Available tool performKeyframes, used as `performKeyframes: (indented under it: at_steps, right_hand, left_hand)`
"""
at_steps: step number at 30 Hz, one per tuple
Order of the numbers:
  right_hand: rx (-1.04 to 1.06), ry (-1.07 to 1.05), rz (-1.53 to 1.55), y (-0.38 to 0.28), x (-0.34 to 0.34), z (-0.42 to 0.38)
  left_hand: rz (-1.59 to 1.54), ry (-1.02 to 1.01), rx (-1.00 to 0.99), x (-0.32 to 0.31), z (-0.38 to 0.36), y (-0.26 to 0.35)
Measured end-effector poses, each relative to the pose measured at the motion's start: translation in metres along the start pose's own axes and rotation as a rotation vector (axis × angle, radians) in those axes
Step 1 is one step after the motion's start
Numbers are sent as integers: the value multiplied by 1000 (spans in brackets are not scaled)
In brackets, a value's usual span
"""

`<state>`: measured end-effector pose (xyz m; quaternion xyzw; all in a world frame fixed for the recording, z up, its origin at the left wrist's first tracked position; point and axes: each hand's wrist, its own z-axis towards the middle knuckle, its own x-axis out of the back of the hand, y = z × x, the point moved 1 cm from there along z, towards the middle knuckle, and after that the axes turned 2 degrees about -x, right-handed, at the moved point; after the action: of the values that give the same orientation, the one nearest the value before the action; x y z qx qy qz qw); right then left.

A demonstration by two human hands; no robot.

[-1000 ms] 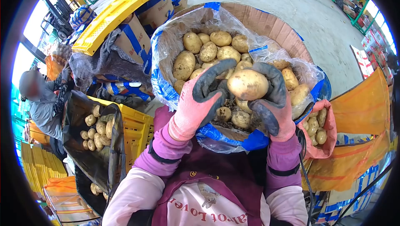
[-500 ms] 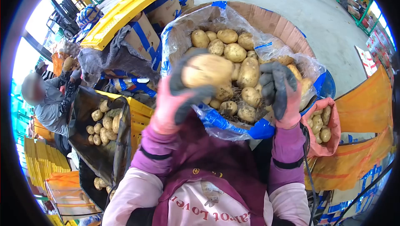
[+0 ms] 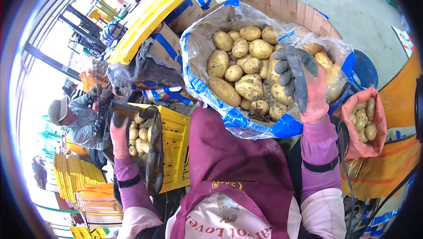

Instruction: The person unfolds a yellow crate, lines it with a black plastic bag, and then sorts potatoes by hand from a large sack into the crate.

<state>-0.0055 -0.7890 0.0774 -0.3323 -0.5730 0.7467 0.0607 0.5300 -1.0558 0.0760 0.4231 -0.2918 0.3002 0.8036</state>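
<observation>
My left hand (image 3: 120,135), in a pink glove with dark grey fingers, is at the left, over the black-lined yellow crate (image 3: 174,146). Its fingers look apart, with no potato visible in them, though they blend into the dark liner (image 3: 154,159). Several potatoes (image 3: 140,138) lie inside that liner. My right hand (image 3: 304,82), gloved alike, hovers over the right side of a round container lined with clear plastic (image 3: 198,78). Its fingers are loosely bent and apart from the thumb, with nothing seen between them. Beneath and beside it are many soil-marked potatoes (image 3: 249,87).
A pink sack (image 3: 374,140) of potatoes stands at the right, near a blue tub (image 3: 365,69). Taped cartons (image 3: 165,40) under a yellow crate (image 3: 147,25) stand at the back left. Another person (image 3: 81,115) works at the left; a forklift (image 3: 86,31) is behind.
My left hand has moved left from the plastic-lined container to the black-lined crate; the large potato it held is no longer seen in it. My right hand stays over the potatoes. The view has shifted.
</observation>
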Motion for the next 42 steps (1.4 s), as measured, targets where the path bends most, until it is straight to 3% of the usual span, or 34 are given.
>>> performKeyframes:
  at_steps: [1,2,3,4,8,9,10,11,13,16,18,20,21,22,24,26,30,32,33,34,36,37,38,39,40,42]
  right_hand:
    - [-19,5,13,0,0,0]
    - [-21,6,17,0,0,-1]
    - [-17,13,3,-2,1,-2]
    - [-9,22,-11,-3,2,-2]
    - [-20,-12,40,2,10,2]
    - [-30,2,14,4,9,3]
    - [-39,11,-10,4,9,5]
    - [-66,1,-3,3,10,6]
    - [-56,0,9,2,11,6]
    - [-68,-7,17,4,16,8]
    - [44,-78,-133,9,17,13]
    - [-41,-90,-21,3,14,11]
    - [-6,-90,-35,7,14,13]
    - [27,-88,-51,10,15,14]
    - [-2,-80,-16,11,16,13]
    - [-79,-88,45,7,16,10]
    - [0,-75,7,16,19,14]
    - [156,-138,-261,17,23,13]
    - [252,-114,-324,17,25,14]
    - [259,-109,-336,14,22,11]
    - [178,31,-194,8,15,8]
    - [333,54,-357,15,13,14]
    - [331,54,-368,14,14,11]
    - [3,-174,67,14,16,5]
    - [-333,-387,504,14,17,0]
    - [-326,-349,405,16,13,4]
  left_hand:
    - [-295,-110,156,-14,11,71]
    - [-434,-134,-61,-36,20,101]
    - [-546,-150,49,-55,26,177]
    - [-625,-227,-101,-76,32,216]
    - [-37,-702,-598,-168,36,336]
    - [120,-781,-858,-205,37,334]
    - [229,-1031,-838,-233,35,342]
    - [434,-1104,-963,-274,35,329]
    - [743,-1277,-947,-314,26,332]
    - [832,-1332,-998,-326,22,334]
    - [696,-1356,-862,-324,24,313]
    - [567,-1358,-762,-319,27,311]
    - [645,-1379,-579,-323,26,312]
    - [645,-1373,-577,-324,23,309]
    - [338,-1150,-662,-326,16,304]
    - [367,-1206,-664,-310,9,331]
    - [301,-1194,-831,-310,6,342]
    - [199,-1026,-674,-283,13,362]
    - [-109,-925,-630,-272,19,359]
    - [-265,-1001,-297,-254,26,366]
    - [-773,-1073,136,-221,23,373]
    - [-782,-1077,133,-210,19,375]
    - [-931,-1045,90,-201,14,375]
    - [-1080,-1007,48,-197,10,372]
    - [-1016,-997,-96,-197,9,368]
    - [-1148,-963,-12,-197,-4,365]
